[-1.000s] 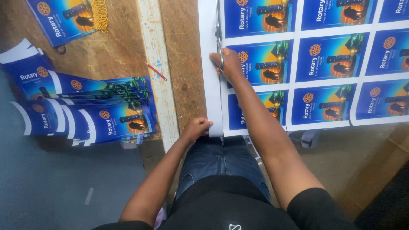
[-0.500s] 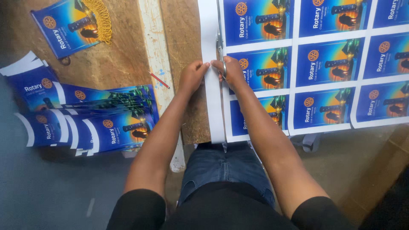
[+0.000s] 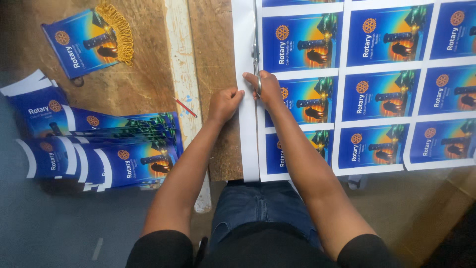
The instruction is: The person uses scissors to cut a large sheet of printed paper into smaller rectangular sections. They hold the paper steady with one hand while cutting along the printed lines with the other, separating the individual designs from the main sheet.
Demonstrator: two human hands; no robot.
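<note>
Far left, a pile of cut blue cards (image 3: 99, 146) lies fanned out on the wooden table (image 3: 144, 64). Above it sits one blue card with a yellow fringe (image 3: 116, 30). A white wooden strip (image 3: 183, 74) runs down the table, and a red pencil (image 3: 185, 107) lies across it.

Next comes the left hand (image 3: 225, 103). Its fingers are curled, and the fingertips pinch the left edge of the white paper strip (image 3: 248, 129). This strip is the margin of the big sheet (image 3: 382, 64), which is printed with rows of blue pictures.

Just to the right, the right hand (image 3: 267, 87) is closed around the handles of the scissors (image 3: 256, 54). The blades point away from the person, along the line between the strip and the pictures. The strip lies between the two hands, touching both.
</note>
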